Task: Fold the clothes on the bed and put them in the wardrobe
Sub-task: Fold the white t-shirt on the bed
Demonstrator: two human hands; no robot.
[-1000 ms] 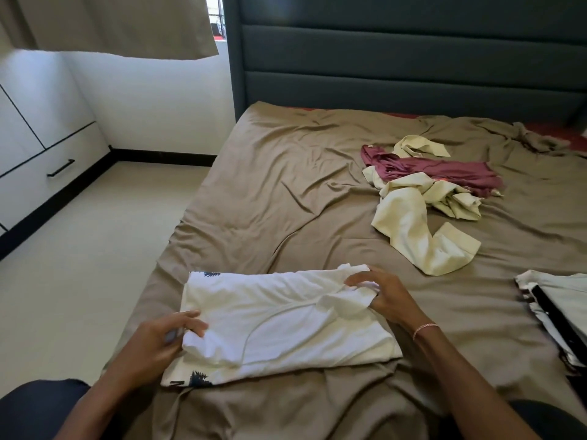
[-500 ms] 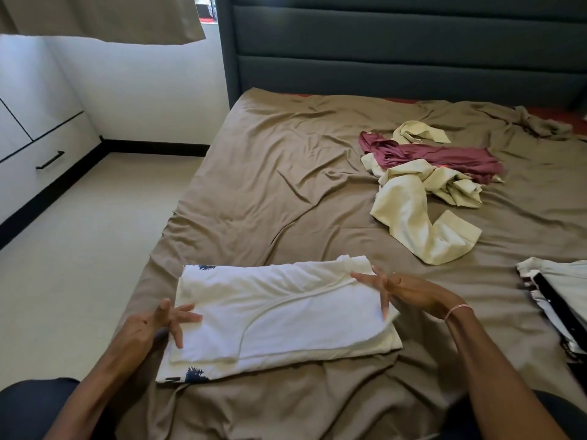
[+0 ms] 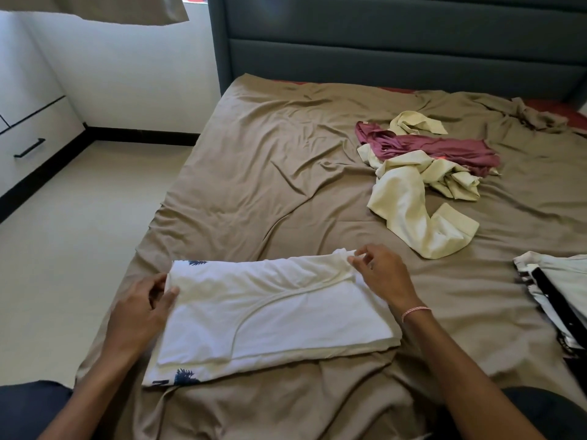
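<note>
- White shirt [image 3: 270, 315], already folded into a rough rectangle, lies at the lower centre of the frame on the near edge of the bed [image 3: 254, 185].
- Left hand [image 3: 139, 312] pinches its left edge with the thumb on top, likely to anchor the layers.
- Right hand [image 3: 381, 274] nips the far right corner between its fingertips, seemingly to square it.
- Cream garment [image 3: 403, 204] and maroon garment [image 3: 444, 147] lie crumpled together at upper right, unfolded.
- Black-and-white garment [image 3: 559, 287] sits at the right edge.
- White cabinet [image 3: 31, 128], probably the wardrobe, stands at upper left, well apart.
</note>
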